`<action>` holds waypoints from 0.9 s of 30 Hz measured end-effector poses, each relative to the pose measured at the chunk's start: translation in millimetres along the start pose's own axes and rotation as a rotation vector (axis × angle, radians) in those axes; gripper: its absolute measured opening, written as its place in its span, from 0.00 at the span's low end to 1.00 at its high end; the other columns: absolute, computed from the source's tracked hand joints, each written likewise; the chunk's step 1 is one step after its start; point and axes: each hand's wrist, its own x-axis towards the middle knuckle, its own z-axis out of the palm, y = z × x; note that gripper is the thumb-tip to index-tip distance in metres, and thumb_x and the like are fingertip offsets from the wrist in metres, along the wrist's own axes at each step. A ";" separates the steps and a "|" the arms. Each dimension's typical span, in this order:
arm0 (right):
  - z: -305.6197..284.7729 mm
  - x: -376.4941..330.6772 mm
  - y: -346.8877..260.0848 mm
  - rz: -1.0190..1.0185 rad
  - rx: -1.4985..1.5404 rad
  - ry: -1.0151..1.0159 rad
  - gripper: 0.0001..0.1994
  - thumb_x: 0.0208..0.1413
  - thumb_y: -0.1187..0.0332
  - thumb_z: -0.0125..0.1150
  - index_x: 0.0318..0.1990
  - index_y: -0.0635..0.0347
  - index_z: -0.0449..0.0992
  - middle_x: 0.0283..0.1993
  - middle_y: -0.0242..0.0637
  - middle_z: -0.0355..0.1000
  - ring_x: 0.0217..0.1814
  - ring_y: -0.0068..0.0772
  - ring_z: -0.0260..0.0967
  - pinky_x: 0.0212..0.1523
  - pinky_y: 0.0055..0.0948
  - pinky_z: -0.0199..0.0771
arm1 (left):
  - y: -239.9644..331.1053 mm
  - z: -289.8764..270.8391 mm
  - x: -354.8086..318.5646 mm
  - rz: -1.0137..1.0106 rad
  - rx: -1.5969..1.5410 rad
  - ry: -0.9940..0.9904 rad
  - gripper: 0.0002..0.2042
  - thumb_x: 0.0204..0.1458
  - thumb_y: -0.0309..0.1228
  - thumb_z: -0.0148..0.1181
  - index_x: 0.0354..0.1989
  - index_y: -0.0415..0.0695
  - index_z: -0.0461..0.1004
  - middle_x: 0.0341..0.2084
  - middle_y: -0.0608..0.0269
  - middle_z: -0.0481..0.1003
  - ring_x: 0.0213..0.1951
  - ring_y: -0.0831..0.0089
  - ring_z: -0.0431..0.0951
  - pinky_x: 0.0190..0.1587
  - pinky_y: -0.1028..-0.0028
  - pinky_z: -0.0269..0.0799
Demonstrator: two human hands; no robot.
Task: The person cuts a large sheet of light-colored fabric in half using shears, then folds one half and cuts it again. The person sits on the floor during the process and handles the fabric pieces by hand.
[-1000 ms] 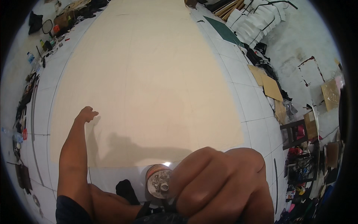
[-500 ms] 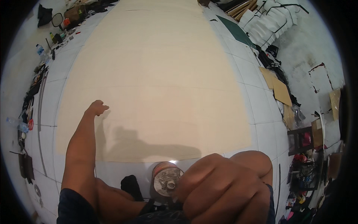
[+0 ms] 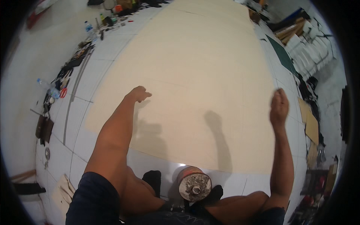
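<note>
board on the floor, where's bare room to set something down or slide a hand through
The beige board is bare between the left hand and the right hand, and beyond them. White tiles beside the round can are also free. It is crowded along the left wall, around the bottles, and by the stacked panels on the right.

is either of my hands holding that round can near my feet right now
No: the round can stands alone on the tiled floor, while the left hand and right hand reach over the large tan sheet.
</note>
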 end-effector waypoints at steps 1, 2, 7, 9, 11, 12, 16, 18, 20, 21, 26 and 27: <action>-32.2 7.3 25.6 -0.058 -0.172 0.071 0.11 0.65 0.66 0.48 0.34 0.64 0.69 0.22 0.22 0.54 0.25 0.13 0.48 0.23 0.20 0.50 | 13.2 -10.3 -7.3 0.008 -0.033 0.014 0.33 0.48 0.48 0.61 0.55 0.31 0.69 0.43 0.46 0.77 0.34 0.59 0.80 0.42 0.63 0.75; -54.2 11.3 39.2 -0.059 -0.304 0.099 0.12 0.65 0.66 0.47 0.31 0.64 0.68 0.20 0.24 0.54 0.24 0.14 0.49 0.22 0.22 0.52 | 13.4 -22.3 -12.5 0.000 -0.050 0.031 0.33 0.48 0.48 0.61 0.56 0.32 0.68 0.45 0.47 0.77 0.35 0.58 0.81 0.44 0.63 0.75; -121.9 -56.2 118.5 0.228 -0.780 -0.187 0.15 0.64 0.63 0.51 0.29 0.64 0.65 0.20 0.42 0.64 0.21 0.35 0.61 0.26 0.35 0.62 | -54.2 -48.6 -53.1 0.143 0.206 0.280 0.24 0.51 0.44 0.61 0.55 0.47 0.71 0.42 0.49 0.78 0.40 0.59 0.79 0.46 0.63 0.73; -143.5 -120.8 173.6 0.334 -0.797 -0.219 0.12 0.63 0.63 0.52 0.33 0.63 0.67 0.22 0.44 0.68 0.24 0.44 0.66 0.29 0.40 0.66 | -100.6 -23.0 -86.5 0.036 0.096 0.271 0.25 0.51 0.44 0.61 0.55 0.45 0.71 0.42 0.48 0.77 0.39 0.59 0.79 0.45 0.64 0.73; -153.2 -207.1 241.2 0.452 -0.740 -0.204 0.17 0.57 0.61 0.61 0.49 0.58 0.67 0.27 0.44 0.72 0.27 0.44 0.72 0.33 0.40 0.72 | -214.5 20.4 -105.9 -0.151 0.015 0.331 0.32 0.50 0.47 0.63 0.57 0.36 0.67 0.47 0.47 0.74 0.38 0.57 0.78 0.43 0.62 0.73; -170.2 -253.6 251.8 0.999 -0.623 -0.226 0.20 0.55 0.59 0.63 0.51 0.57 0.67 0.31 0.43 0.73 0.25 0.36 0.72 0.29 0.37 0.73 | -203.8 59.5 -118.0 -0.376 -0.248 0.227 0.35 0.49 0.48 0.64 0.59 0.36 0.64 0.46 0.48 0.73 0.40 0.59 0.75 0.40 0.62 0.73; -157.0 -397.2 255.4 1.710 -0.222 0.114 0.23 0.52 0.49 0.66 0.43 0.59 0.69 0.32 0.35 0.66 0.27 0.31 0.66 0.27 0.36 0.71 | -228.0 123.1 -169.7 -0.684 -0.615 0.424 0.38 0.48 0.47 0.66 0.61 0.33 0.60 0.43 0.51 0.69 0.36 0.65 0.71 0.30 0.70 0.71; -169.9 -419.7 256.2 1.730 0.058 0.432 0.28 0.52 0.52 0.67 0.49 0.68 0.68 0.32 0.39 0.67 0.30 0.35 0.68 0.28 0.37 0.75 | -222.2 154.5 -175.7 -0.722 -0.674 0.627 0.37 0.47 0.46 0.66 0.59 0.33 0.62 0.43 0.52 0.68 0.35 0.67 0.70 0.30 0.71 0.71; -194.3 -427.8 262.3 1.652 0.192 0.689 0.26 0.53 0.55 0.68 0.47 0.69 0.68 0.31 0.40 0.66 0.30 0.36 0.68 0.30 0.38 0.78 | -209.0 160.7 -161.1 -0.749 -0.905 0.491 0.35 0.47 0.45 0.67 0.58 0.33 0.62 0.45 0.51 0.67 0.40 0.67 0.69 0.34 0.70 0.74; -178.9 -417.1 269.1 1.613 0.284 0.777 0.25 0.53 0.57 0.68 0.46 0.69 0.68 0.31 0.40 0.65 0.31 0.37 0.68 0.31 0.39 0.79 | -223.2 151.0 -159.9 -0.779 -0.969 0.505 0.36 0.48 0.45 0.66 0.58 0.33 0.62 0.45 0.51 0.67 0.39 0.66 0.69 0.35 0.70 0.74; -140.4 -382.7 294.7 1.615 0.283 0.851 0.20 0.54 0.64 0.67 0.44 0.72 0.68 0.31 0.45 0.67 0.27 0.40 0.68 0.34 0.39 0.85 | -251.9 140.2 -144.6 -0.680 -1.170 0.498 0.29 0.51 0.39 0.64 0.58 0.36 0.64 0.43 0.56 0.68 0.36 0.67 0.71 0.32 0.71 0.76; -178.0 -391.1 301.0 1.560 0.310 0.902 0.20 0.54 0.64 0.67 0.45 0.71 0.68 0.32 0.45 0.66 0.27 0.40 0.67 0.31 0.39 0.83 | -245.5 162.7 -130.1 -0.549 -1.155 0.389 0.27 0.51 0.36 0.63 0.58 0.38 0.65 0.42 0.58 0.69 0.35 0.68 0.72 0.32 0.71 0.76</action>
